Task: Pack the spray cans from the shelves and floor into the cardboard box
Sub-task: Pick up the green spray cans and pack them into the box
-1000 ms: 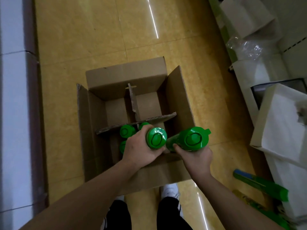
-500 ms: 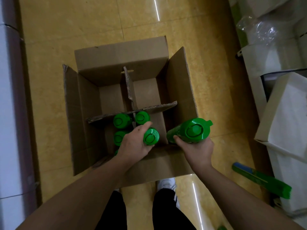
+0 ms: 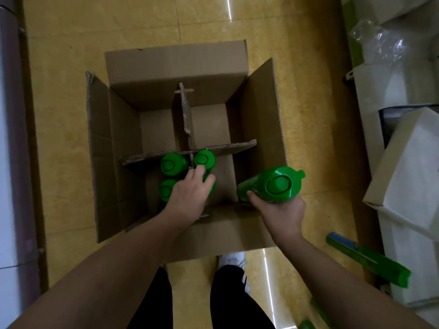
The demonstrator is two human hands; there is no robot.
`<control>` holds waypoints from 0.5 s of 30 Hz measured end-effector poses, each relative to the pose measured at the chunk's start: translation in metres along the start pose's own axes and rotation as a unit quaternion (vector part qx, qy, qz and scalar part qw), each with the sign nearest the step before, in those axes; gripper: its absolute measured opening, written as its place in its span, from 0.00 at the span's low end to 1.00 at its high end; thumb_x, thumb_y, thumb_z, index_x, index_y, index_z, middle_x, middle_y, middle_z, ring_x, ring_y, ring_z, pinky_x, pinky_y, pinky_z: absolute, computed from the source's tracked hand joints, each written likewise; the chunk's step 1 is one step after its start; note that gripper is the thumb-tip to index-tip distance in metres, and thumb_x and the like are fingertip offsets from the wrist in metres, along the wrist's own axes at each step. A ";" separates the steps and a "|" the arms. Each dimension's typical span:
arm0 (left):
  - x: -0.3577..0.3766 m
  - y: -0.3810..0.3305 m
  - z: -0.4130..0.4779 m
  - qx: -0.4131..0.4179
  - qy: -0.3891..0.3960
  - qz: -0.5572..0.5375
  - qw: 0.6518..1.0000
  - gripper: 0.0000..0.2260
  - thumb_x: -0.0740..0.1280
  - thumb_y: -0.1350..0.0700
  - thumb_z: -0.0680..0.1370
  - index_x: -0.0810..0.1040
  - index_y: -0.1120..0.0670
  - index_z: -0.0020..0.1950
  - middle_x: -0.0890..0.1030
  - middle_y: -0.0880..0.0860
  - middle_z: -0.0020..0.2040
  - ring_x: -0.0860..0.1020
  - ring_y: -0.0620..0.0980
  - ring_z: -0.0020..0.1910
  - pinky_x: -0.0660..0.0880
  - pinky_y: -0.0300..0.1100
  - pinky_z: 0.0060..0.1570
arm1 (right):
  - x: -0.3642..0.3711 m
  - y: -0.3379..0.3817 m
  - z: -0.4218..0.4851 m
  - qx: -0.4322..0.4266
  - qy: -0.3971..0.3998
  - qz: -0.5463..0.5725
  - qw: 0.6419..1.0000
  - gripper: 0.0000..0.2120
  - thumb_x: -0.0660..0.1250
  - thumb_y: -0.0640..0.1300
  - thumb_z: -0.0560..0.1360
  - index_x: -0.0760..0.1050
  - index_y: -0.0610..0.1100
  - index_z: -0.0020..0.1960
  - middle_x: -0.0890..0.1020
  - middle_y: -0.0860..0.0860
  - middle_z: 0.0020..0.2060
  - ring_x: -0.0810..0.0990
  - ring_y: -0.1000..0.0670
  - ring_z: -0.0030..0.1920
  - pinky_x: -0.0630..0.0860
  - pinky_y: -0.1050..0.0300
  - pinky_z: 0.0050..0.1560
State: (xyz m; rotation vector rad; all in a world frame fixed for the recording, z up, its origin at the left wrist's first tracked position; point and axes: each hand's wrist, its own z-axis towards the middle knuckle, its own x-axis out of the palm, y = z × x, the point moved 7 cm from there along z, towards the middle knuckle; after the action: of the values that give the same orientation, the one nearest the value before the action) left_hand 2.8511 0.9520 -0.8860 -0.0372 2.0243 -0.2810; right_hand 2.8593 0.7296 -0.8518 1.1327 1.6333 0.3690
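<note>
Head view: our left hand [image 3: 190, 195] grips a can [image 3: 211, 184], right hand [image 3: 282, 214] a second can [image 3: 273, 186]; we should lower each upright into the box [image 3: 175, 67].

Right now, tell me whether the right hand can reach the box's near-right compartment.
Probably yes. The right hand holds its spray can beside that compartment, whose right part is bare; the left hand holds another can farther left.

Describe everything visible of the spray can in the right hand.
The spray can is green, its glossy plastic-looking cap showing an oval button recess and a small spout nub at the right. It tilts, cap toward the camera. The right hand grips its body from the near side, over the near right corner of the cardboard box, not yet in a compartment.
</note>
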 end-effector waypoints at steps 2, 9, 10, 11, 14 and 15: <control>0.000 0.002 0.004 -0.013 -0.005 0.017 1.000 0.30 0.75 0.65 0.68 0.70 0.55 0.68 0.69 0.58 0.59 0.73 0.56 0.54 0.75 0.46 0.41 | -0.001 0.002 0.000 -0.009 -0.002 -0.006 1.000 0.28 0.83 0.53 0.58 0.79 0.47 0.54 0.79 0.66 0.42 0.79 0.61 0.45 0.81 0.52 0.53; 0.000 0.004 0.000 -0.010 -0.024 0.015 1.000 0.33 0.74 0.62 0.71 0.67 0.54 0.74 0.71 0.58 0.65 0.72 0.57 0.60 0.75 0.48 0.52 | -0.013 0.023 0.008 -0.024 -0.021 0.010 0.999 0.25 0.84 0.48 0.60 0.75 0.49 0.51 0.77 0.66 0.42 0.79 0.56 0.48 0.78 0.55 0.53; 0.000 0.005 -0.002 -0.010 -0.023 0.005 1.000 0.32 0.74 0.61 0.72 0.67 0.54 0.74 0.71 0.58 0.67 0.72 0.57 0.62 0.75 0.48 0.54 | -0.016 0.030 0.009 -0.029 -0.021 0.015 0.999 0.25 0.84 0.47 0.61 0.73 0.52 0.51 0.75 0.68 0.42 0.78 0.57 0.48 0.76 0.57 0.53; 0.000 0.005 -0.004 -0.004 -0.022 -0.005 1.000 0.32 0.74 0.60 0.73 0.67 0.55 0.75 0.70 0.58 0.68 0.71 0.57 0.64 0.75 0.49 0.56 | -0.019 0.037 0.010 -0.039 -0.017 0.018 0.999 0.25 0.84 0.47 0.62 0.72 0.54 0.50 0.74 0.68 0.42 0.77 0.57 0.48 0.75 0.58 0.53; -0.008 0.003 -0.012 0.028 -0.028 -0.025 0.999 0.30 0.72 0.58 0.74 0.67 0.55 0.75 0.71 0.57 0.68 0.70 0.58 0.66 0.74 0.51 0.60 | -0.026 0.063 0.013 -0.073 -0.003 0.027 0.997 0.21 0.82 0.47 0.63 0.73 0.61 0.45 0.75 0.69 0.41 0.79 0.58 0.48 0.79 0.52 0.56; -0.012 0.005 -0.015 0.033 -0.036 -0.029 0.998 0.28 0.72 0.57 0.74 0.69 0.55 0.74 0.72 0.57 0.67 0.71 0.58 0.66 0.74 0.51 0.60 | -0.027 0.073 0.012 -0.085 -0.004 0.030 0.996 0.20 0.82 0.48 0.62 0.74 0.60 0.45 0.75 0.70 0.42 0.79 0.57 0.49 0.79 0.49 0.57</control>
State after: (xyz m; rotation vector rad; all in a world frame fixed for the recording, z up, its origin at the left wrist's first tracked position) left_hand 2.8442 0.9613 -0.8701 -0.0652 1.9434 -0.3775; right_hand 2.9051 0.7403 -0.7884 1.0550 1.5319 0.5321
